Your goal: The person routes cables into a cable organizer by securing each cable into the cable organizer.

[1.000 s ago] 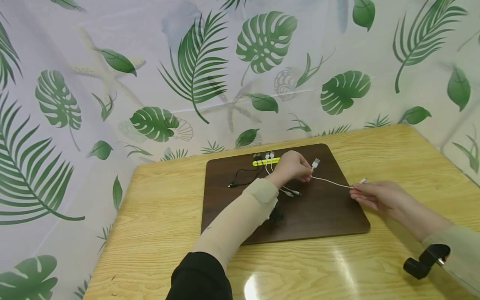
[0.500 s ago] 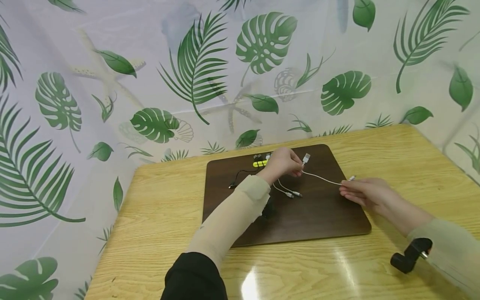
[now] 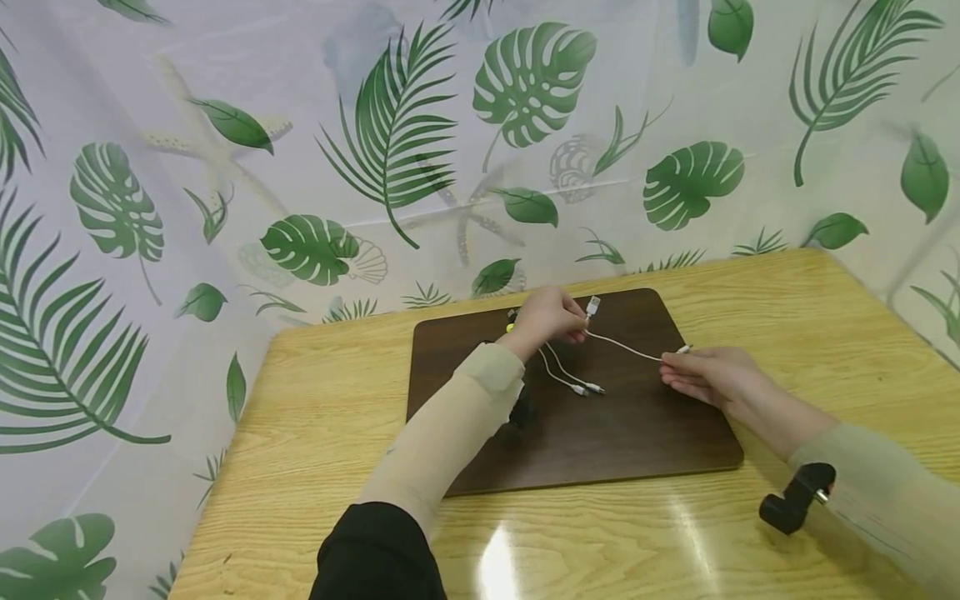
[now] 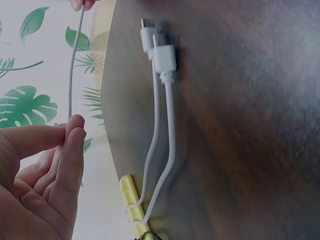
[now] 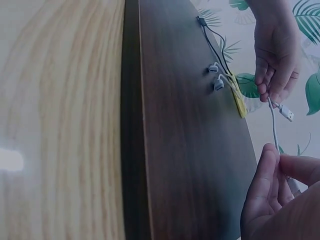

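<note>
A white USB cable (image 3: 626, 346) is stretched between the two hands above a dark brown board. My left hand (image 3: 546, 319) pinches it just below its USB plug (image 3: 593, 306); in the right wrist view that plug (image 5: 286, 113) pokes out beside the fingers. Near its other end, my right hand (image 3: 708, 375) pinches the cable between thumb and fingers. Below the left hand lies a yellow cable holder (image 4: 131, 195), mostly hidden in the head view. Two white cables (image 4: 170, 115) run from its slots, their ends lying on the board. A black cable (image 5: 220, 42) also sits in the holder.
The brown board (image 3: 637, 433) rests on a light wood table (image 3: 315, 417). A leaf-print cloth (image 3: 420, 125) hangs behind the table. A black camera mount (image 3: 797, 500) is strapped to the right wrist.
Both hands have moved left with the white USB cable between them, the left hand also slightly toward the back. The left hand and arm now cover most of the yellow holder and black cable.
</note>
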Available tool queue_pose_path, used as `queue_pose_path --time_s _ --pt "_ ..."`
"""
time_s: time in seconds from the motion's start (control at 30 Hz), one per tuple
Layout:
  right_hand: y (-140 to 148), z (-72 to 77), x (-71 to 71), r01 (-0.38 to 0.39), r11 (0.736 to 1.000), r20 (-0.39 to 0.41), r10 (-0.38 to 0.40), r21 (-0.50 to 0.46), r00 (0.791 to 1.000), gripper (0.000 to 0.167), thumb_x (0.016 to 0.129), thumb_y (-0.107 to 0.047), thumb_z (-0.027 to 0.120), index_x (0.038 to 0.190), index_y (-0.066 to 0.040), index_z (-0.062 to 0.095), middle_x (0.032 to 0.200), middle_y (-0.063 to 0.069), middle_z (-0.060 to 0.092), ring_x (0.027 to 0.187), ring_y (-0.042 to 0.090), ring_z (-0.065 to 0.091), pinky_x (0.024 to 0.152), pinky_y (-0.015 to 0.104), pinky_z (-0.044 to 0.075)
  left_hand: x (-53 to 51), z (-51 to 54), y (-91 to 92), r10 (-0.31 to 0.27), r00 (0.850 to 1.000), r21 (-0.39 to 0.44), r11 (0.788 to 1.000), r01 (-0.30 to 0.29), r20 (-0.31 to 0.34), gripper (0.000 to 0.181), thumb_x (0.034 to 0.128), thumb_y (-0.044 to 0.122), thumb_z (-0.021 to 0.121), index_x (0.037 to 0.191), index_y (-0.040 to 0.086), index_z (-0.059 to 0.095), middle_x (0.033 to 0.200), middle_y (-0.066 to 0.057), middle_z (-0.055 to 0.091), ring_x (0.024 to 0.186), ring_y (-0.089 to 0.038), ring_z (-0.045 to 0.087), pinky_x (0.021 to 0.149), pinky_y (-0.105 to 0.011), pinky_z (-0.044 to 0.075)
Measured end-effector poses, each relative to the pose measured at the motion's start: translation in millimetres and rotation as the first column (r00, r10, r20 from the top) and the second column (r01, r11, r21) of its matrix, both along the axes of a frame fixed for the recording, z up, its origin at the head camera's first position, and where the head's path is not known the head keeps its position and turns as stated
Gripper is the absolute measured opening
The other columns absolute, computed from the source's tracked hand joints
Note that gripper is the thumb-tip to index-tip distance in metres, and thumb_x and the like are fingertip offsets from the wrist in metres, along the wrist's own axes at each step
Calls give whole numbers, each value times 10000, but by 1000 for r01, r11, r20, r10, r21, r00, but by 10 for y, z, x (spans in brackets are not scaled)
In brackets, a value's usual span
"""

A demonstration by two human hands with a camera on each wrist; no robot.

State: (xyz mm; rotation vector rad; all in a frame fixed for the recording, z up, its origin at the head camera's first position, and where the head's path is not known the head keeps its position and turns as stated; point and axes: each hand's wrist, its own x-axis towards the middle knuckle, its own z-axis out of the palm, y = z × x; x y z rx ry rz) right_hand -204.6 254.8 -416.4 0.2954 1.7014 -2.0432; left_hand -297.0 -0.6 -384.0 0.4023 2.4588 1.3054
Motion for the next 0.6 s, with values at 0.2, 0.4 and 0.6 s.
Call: queue_pose_path --time_s 0.2,0.4,0.6 --pt "-87 30 -48 13 999 -23 -12 29 1000 249 1085 -74 589 898 -151 735 842 -40 796 789 40 781 770 183 633 -39 36 -40 23 1000 -18 1000 -23 -1 190 1009 15 679 1076 -139 769 1003 -270 798 896 -350 810 854 -413 660" --pt "-244 52 -100 42 999 -31 -41 34 999 330 1080 -66 579 824 -188 749 800 -50 787 756 34 772 756 178 632 -115 23 -94 68 997 -35 997 -68 -20 186 1016 31 680 1075 -116 778 1001 -245 808 934 -356 810 833 -387 665" --pt "-360 45 -147 52 997 -24 -51 57 998 295 1084 -76 560 861 -158 734 781 -52 777 729 33 763 735 175 630 -182 -6 -148 85 996 -7 996 -85 -25 197 1004 7 670 1095 -135 770 1023 -266 799 945 -372 806 843 -392 665"
